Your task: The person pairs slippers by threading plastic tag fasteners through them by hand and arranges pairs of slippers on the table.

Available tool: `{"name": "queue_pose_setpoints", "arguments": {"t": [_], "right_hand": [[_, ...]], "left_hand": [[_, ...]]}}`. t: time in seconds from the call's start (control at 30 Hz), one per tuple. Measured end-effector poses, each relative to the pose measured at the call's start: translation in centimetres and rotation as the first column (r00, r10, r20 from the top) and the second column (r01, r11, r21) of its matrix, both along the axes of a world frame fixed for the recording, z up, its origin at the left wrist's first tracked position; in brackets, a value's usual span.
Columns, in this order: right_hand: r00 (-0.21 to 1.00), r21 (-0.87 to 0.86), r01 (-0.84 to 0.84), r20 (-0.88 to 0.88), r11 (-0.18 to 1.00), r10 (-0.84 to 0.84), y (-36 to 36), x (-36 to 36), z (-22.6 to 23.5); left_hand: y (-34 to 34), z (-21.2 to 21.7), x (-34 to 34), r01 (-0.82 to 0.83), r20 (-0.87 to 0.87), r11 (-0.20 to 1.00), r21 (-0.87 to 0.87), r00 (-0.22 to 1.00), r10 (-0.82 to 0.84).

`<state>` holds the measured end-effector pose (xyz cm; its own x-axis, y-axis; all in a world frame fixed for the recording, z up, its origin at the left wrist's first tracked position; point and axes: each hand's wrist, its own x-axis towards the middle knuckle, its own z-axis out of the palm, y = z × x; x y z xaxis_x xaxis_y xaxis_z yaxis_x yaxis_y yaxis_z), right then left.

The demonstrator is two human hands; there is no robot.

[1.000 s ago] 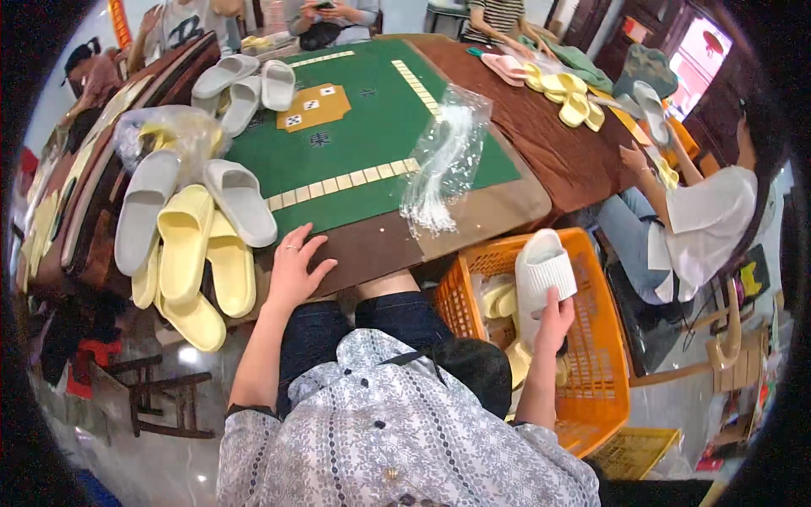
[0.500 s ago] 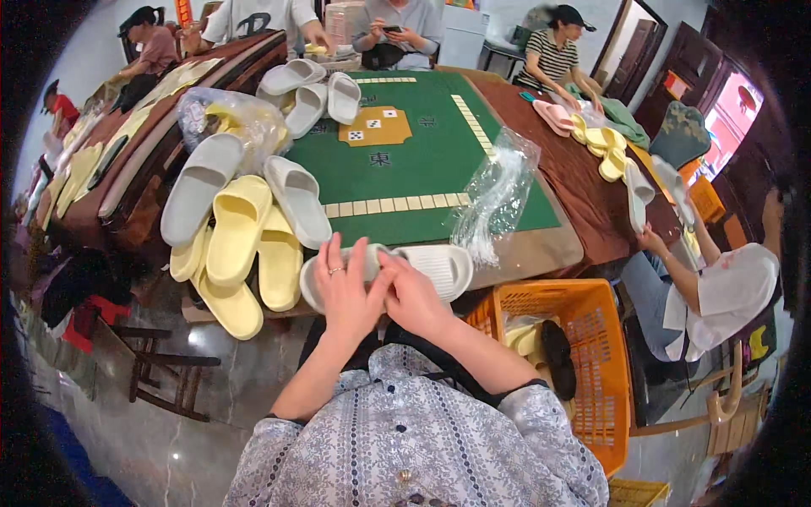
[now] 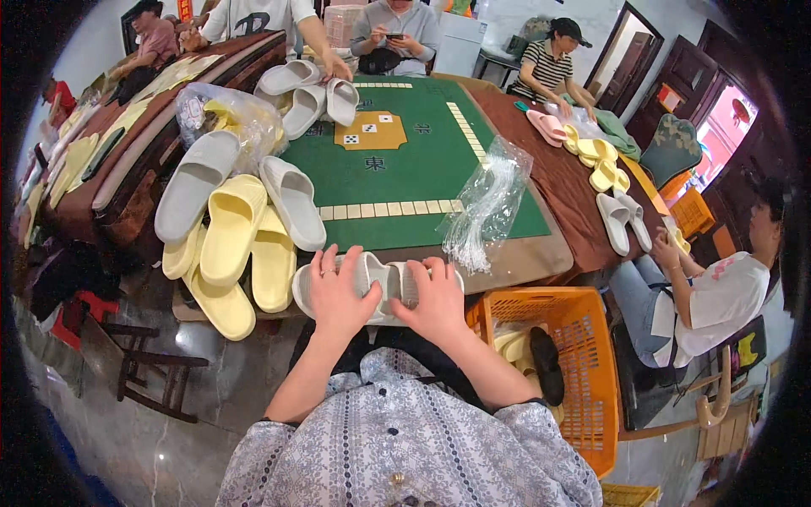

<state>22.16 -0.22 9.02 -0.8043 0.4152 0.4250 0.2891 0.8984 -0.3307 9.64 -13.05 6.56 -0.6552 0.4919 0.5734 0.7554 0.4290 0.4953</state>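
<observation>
My left hand and my right hand press a pair of pale grey slide sandals together, sole sides out, at the near edge of the table. The fingers of both hands wrap over the sandals. A bundle of clear plastic bags lies just beyond my right hand. A heap of yellow and grey slides sits to the left of my left hand.
An orange basket with slides inside stands at my right knee. A green mat with tiles covers the table. More slides lie at the far side. Several other people sit around, one at the right.
My right hand lifted a grey slide out of the orange basket and brought it to the table edge. Both hands now hold a pair together there.
</observation>
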Motion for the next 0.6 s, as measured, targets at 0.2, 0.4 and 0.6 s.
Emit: {"name": "queue_pose_setpoints", "arguments": {"t": [0.2,0.4,0.6], "right_hand": [[0.998,-0.044,-0.03,0.055,0.999,0.033,-1.6,2.9,1.9],[0.995,0.079,-0.043,-0.086,0.996,0.05,-2.7,5.2,5.3],[0.979,0.133,0.159,-0.153,0.978,-0.138,4.0,6.8,3.8]], "left_hand": [[-1.6,2.2,1.5,0.18,0.161,0.983,-0.036,0.972,-0.172],[-3.1,5.4,3.4,0.248,0.079,0.966,0.067,0.964,-0.253],[-6.6,6.7,-2.1,0.071,0.008,0.981,0.182,0.997,-0.073]]}}
